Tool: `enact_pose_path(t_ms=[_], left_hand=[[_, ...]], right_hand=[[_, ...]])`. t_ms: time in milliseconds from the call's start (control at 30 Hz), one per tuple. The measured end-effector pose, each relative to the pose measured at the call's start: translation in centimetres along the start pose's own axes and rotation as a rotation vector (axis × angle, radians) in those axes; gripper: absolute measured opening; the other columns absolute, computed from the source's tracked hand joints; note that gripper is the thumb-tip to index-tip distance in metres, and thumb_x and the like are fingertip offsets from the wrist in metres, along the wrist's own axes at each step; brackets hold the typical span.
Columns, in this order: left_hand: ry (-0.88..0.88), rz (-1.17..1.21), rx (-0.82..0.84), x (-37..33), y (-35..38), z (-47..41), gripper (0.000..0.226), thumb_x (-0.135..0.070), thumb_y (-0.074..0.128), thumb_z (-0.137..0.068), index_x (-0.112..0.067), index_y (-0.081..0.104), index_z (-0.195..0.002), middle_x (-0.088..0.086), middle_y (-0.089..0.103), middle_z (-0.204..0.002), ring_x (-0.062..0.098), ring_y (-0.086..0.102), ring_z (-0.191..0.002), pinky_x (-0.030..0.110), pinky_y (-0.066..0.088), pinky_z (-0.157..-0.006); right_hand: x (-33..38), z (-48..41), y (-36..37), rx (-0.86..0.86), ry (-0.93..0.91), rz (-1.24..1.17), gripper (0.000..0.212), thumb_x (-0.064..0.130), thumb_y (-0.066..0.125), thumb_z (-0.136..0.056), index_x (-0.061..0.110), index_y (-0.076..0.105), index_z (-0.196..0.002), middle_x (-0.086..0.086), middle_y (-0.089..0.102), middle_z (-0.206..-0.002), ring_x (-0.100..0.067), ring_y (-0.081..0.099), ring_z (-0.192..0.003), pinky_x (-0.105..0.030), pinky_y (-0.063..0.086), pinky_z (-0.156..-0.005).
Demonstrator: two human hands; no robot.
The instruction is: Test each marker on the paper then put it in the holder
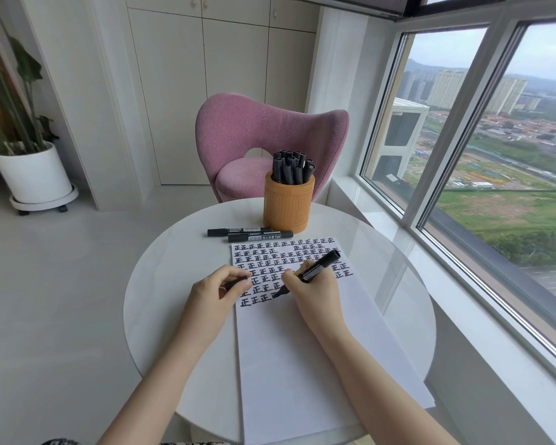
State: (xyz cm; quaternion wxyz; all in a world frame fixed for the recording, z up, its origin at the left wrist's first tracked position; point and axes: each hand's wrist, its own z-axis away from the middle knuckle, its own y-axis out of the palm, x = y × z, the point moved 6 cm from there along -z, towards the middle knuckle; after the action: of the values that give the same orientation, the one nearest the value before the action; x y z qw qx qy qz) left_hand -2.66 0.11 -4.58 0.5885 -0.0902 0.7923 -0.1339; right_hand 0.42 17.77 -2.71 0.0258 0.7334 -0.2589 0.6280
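Note:
My right hand [315, 289] grips a black marker [318, 268], its tip touching the white paper [302, 348] at the end of the lowest row of black characters. My left hand [217, 292] rests on the paper's left edge and pinches a small black marker cap [238, 281]. Behind the paper stands an orange cylindrical holder [289, 205] filled with several black markers [292, 168]. Two more capped black markers [238, 232] [260, 236] lie side by side on the table to the left of the holder's base.
The round white table [161, 284] stands beside a large window [495, 139] on the right. A pink chair [264, 139] is behind the table. A potted plant in a white pot [32, 175] sits on the floor at far left.

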Motion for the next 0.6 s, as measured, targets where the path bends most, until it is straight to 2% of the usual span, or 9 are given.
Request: enact_pose_path(t_ms=[300, 600], left_hand=[[0.005, -0.007, -0.005, 0.03, -0.02, 0.01, 0.008, -0.010, 0.068, -0.084, -0.014, 0.069, -0.091, -0.007, 0.071, -0.086, -0.002, 0.064, -0.078, 0.003, 0.043, -0.070], [0.004, -0.016, 0.002, -0.11, -0.03, 0.03, 0.008, -0.011, 0.068, -0.084, -0.015, 0.069, -0.091, -0.008, 0.071, -0.087, -0.003, 0.064, -0.079, 0.002, 0.042, -0.071]], right_hand=[[0.21, 0.18, 0.22, 0.021, -0.022, -0.002, 0.036, 0.006, 0.059, -0.079, 0.016, 0.031, -0.059, 0.007, 0.027, -0.050, -0.010, 0.023, -0.051, -0.023, 0.021, -0.048], [0.35, 0.20, -0.07, 0.006, -0.005, -0.013, 0.041, 0.002, 0.056, -0.079, 0.019, 0.025, -0.058, 0.011, 0.022, -0.048, -0.008, 0.019, -0.050, -0.022, 0.019, -0.045]])
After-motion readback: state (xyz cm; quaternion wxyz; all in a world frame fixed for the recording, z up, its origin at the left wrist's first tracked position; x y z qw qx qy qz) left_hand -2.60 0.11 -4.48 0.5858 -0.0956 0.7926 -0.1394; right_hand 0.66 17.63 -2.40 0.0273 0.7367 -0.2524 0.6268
